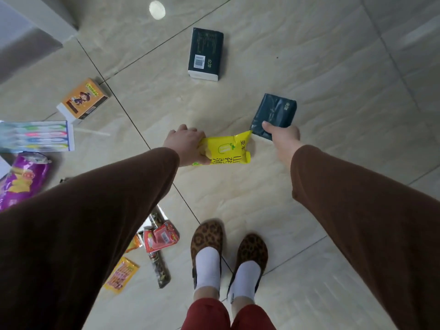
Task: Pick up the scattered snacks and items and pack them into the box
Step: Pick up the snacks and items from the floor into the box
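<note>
My left hand (pixel 187 141) grips a yellow snack packet (pixel 228 151) by its left end, just above the tiled floor in the middle of the view. To the right, my right hand (pixel 283 136) holds a dark green tissue pack (pixel 275 114) by its near edge, thumb on top. A second dark green tissue pack (pixel 206 54) with a barcode lies on the floor farther away. No box for packing is visible in this frame.
At the left lie an orange carton (pixel 83 100), a toothbrush pack (pixel 35 136) and a purple snack bag (pixel 21 179). Red (pixel 160 238) and yellow sachets (pixel 121 273) and a dark stick pack (pixel 159 270) lie near my feet (pixel 228 258). A grey cabinet (pixel 26 36) stands far left.
</note>
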